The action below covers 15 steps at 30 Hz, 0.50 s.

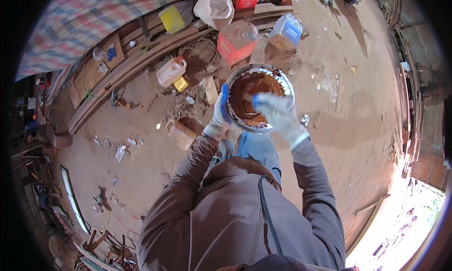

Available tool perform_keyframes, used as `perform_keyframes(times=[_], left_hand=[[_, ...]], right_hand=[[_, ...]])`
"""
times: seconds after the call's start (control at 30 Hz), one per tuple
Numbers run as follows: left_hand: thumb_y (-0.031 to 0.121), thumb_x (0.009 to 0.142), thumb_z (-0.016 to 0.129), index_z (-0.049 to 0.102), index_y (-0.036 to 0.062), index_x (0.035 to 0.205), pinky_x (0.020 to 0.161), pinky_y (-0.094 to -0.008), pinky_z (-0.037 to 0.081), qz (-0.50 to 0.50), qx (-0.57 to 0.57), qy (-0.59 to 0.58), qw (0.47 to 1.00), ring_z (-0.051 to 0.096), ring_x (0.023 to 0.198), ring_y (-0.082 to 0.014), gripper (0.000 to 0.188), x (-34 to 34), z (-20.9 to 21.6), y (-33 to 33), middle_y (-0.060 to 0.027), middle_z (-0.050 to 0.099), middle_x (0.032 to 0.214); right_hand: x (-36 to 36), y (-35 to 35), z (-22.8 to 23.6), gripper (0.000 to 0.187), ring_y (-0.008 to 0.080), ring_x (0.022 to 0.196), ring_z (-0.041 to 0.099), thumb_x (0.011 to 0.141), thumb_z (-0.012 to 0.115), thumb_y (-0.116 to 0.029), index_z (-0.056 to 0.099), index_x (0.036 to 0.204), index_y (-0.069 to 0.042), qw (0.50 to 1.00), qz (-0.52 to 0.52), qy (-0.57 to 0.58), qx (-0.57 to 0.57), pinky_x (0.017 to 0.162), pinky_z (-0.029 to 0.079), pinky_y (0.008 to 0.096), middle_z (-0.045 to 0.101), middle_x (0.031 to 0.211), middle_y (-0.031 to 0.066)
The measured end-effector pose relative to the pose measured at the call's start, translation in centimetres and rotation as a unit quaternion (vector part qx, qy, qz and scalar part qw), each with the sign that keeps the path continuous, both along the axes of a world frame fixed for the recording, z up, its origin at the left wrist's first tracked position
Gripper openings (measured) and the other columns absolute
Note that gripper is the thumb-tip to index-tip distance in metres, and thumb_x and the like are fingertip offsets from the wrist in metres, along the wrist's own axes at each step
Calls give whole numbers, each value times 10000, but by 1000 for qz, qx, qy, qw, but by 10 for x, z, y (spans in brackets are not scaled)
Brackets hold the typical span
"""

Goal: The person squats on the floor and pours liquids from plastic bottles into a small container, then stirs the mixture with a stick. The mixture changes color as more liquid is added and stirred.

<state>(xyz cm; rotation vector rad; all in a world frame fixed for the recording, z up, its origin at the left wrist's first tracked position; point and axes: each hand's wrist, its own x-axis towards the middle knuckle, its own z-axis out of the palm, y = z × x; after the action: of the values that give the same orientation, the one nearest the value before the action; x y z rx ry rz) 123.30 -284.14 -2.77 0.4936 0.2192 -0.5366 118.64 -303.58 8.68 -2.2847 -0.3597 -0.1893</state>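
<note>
A round metal bowl (234,79) holds thick, glossy reddish-brown paste (256,85), smeared up its inner wall in swirls. My left hand (221,112), in a white glove with blue fingers, grips the bowl's left side. Over the right part of the bowl is my right hand (278,112), gloved the same way, its fingers closed and pointing into the paste. Something small and pale shows at those fingertips, but I cannot make out what it is. The hand hides part of the paste and the bowl's lower right wall.
Ahead on the dirt floor are a red container (237,42), a blue-and-white container (286,30), a white sack (214,8) and a pinkish jug (171,72). A tan jug (181,134) lies nearer. Long timber beams (136,59) run along the left, by a striped tarp (94,21).
</note>
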Motion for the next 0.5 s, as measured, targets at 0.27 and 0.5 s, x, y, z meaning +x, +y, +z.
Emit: perform_keyframes(times=[0.27,0.5], left_hand=[[428,1113,410,448,53,1525,1153,-404,429,68,74,-87,991,544,1332,-215,558,181,-59,-63,-88,559,1482],[428,1124,367,442,48,1526,1187,-393,382,271,70,60,958,503,1365,-222,558,274,-70,-83,-88,533,1503]], right_hand=[[278,-136,11,216,183,962,742,935,672,-114,741,1129,-47,984,61,165,-10,881,576,360,775,1028,105],[357,-140,-66,329,282,1130,671,907,631,-206,723,1218,-149,923,293,85,-235,967,523,453,706,1231,139]])
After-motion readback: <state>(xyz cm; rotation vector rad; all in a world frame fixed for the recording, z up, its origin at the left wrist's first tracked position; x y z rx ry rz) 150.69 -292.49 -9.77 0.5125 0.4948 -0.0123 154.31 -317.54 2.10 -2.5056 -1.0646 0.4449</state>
